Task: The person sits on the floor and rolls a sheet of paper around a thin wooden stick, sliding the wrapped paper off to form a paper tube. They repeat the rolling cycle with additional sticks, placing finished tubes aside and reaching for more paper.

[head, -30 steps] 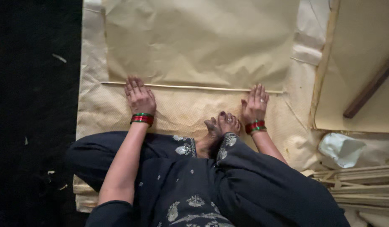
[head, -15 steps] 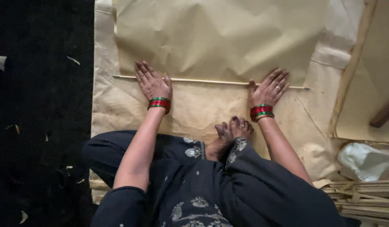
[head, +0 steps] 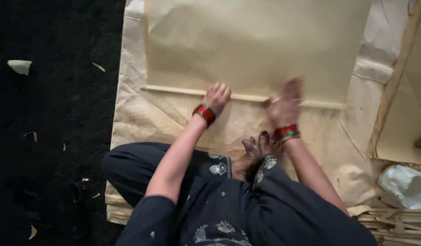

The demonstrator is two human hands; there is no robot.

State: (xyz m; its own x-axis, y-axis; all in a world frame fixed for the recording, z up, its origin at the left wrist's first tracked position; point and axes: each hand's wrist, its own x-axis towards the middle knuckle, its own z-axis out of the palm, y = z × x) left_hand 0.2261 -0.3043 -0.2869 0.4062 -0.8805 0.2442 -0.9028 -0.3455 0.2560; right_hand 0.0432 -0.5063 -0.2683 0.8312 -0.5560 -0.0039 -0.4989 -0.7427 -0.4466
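Paper sheet [head: 256, 45], tan and lightly creased, is seen spread flat on a woven mat [head: 142, 123] on the floor, its near edge rolled around a thin wooden stick [head: 174, 90] that runs across the sheet. The left hand [head: 217, 96] is pressed on the stick with fingers curled down over it, apparently to keep the rolled edge tight. The right hand [head: 285, 107] is blurred by motion over the same edge; whether its fingers are clenched or released cannot be told. Red and green bangles [head: 204, 114] are worn on both wrists. Crossed feet [head: 258, 146] are tucked just behind the hands. A bundle of sticks [head: 392, 223] and a crumpled white bag [head: 406, 184] lie to the right.
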